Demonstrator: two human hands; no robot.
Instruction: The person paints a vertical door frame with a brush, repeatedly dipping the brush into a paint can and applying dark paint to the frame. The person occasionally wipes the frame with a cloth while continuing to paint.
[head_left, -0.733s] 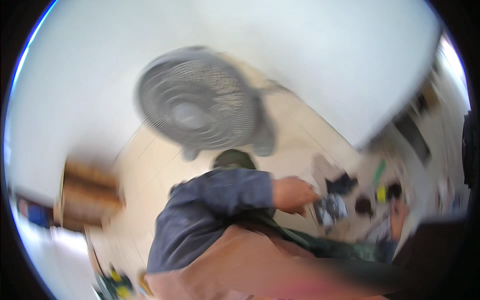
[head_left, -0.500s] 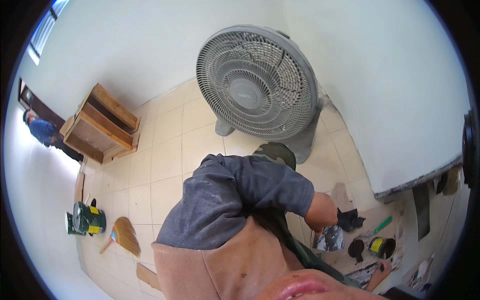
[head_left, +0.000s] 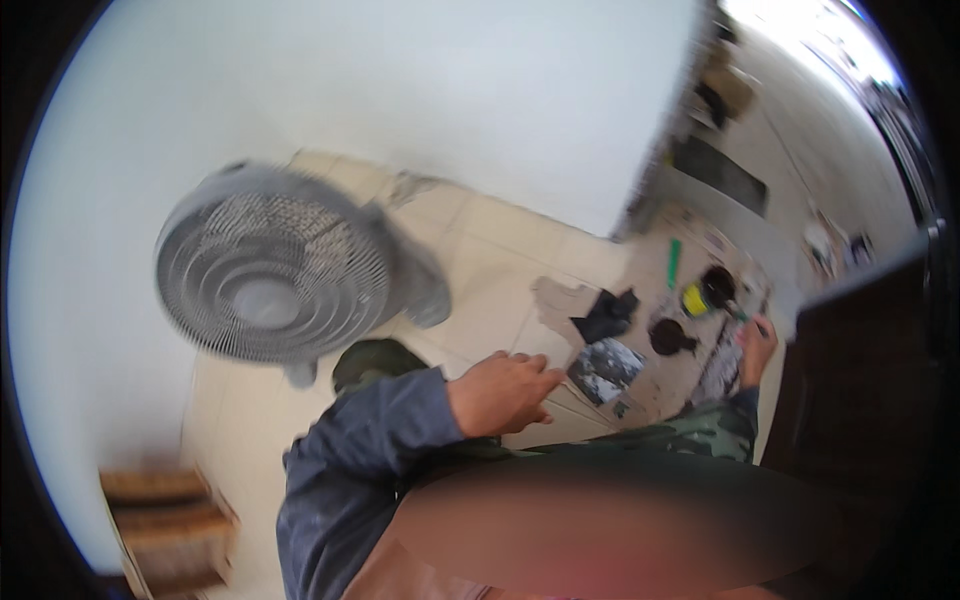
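Two hands of mine are in view, and both have shifted since a moment ago: my left hand (head_left: 505,393), which was down at the edge of the mottled black-and-white square (head_left: 607,370), is now just apart from it, bare and holding nothing, fingers loosely bent with the thumb away from them. My right hand (head_left: 757,345) has come up from the floor side of the yellow-labelled tin (head_left: 694,299) to just beside its dark mouth, fingers pinched on a slim brush-like tool (head_left: 737,312); blur hides whether its tip touches the rim. I judge that this leaves the right hand doing the work at the tin, with the left free

Counting the rest: one tin, standing tilted in my view, and one round dark lid (head_left: 667,337) near it; one green strip-like tool (head_left: 674,262); one crumpled black cloth (head_left: 606,315) next to the one mottled square, all on a brown sheet (head_left: 648,285). Farther off, one grey fan (head_left: 265,265), one wooden shelf unit (head_left: 175,540) and one dark flat strip (head_left: 720,175)
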